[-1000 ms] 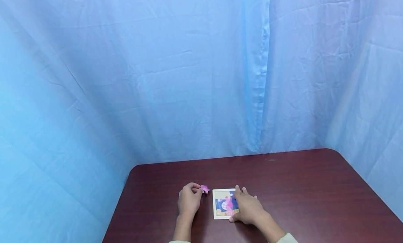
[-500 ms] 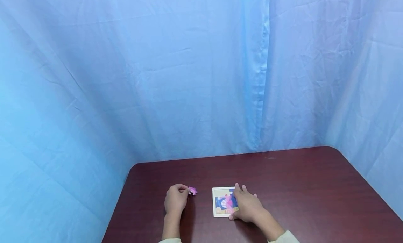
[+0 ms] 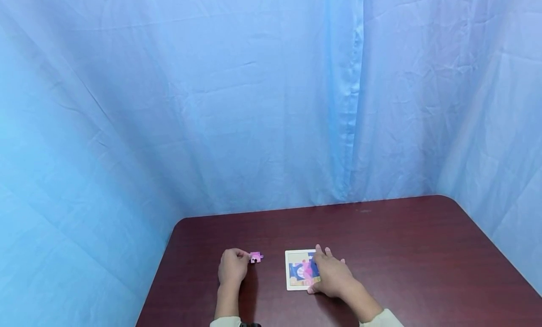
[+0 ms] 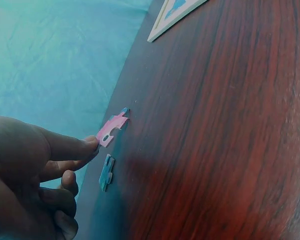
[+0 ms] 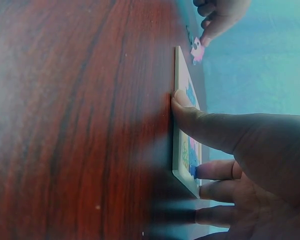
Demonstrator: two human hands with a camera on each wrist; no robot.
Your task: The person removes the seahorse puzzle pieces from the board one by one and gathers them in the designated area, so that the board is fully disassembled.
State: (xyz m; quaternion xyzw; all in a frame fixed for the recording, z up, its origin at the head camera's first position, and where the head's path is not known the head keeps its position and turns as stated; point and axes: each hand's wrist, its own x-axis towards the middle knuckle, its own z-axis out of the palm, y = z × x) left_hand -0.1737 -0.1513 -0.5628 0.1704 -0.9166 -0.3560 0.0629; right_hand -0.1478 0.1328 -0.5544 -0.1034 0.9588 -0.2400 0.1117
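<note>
So there's wrinkly blue curtain (image 3: 254,106) across the far side, then a smooth, dark red wood-grain counter (image 3: 381,242), probably slick enough for stuff to skate if nudged. The hands are well apart: the right hand (image 3: 334,275) is spread over the right side of a pale square puzzle frame (image 3: 287,270), thumb on its near rim. Press unevenly there and I reckon the frame could twist. The left hand (image 3: 233,268), left of the frame, pinches a thin, knobbly pink piece (image 3: 256,257) by its left edge; such a slim hold could let it swivel or drop. Just beside that, a flat blue piece (image 4: 106,173) lies on the counter, easily knocked, I'd guess.
</note>
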